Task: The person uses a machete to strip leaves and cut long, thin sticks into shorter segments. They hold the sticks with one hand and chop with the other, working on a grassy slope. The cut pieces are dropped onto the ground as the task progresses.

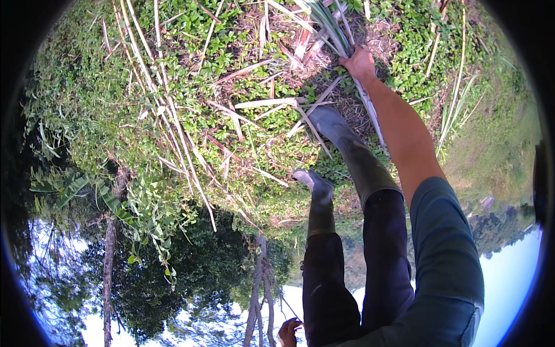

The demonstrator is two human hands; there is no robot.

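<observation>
My right hand [359, 62] is closed round a long leafy stalk [329, 24], with green blades fanning out at its upper end. A pale, dry length of it runs on below the hand, beside my right boot. At the bottom edge, next to my dark trousers, my left hand [288, 333] shows only in part. Its fingers are curled, and what they hold, if anything, cannot be made out. My rubber boots [352, 144] stand among low green plants and cut dry stalk pieces [266, 104].
Several long, thin canes [167, 110] lie across the ground cover at the left. Broken dry strips are scattered round my feet. A tuft of long grass blades [457, 113] grows at the right. Trees [110, 260] and sky fill the lower part of the view.
</observation>
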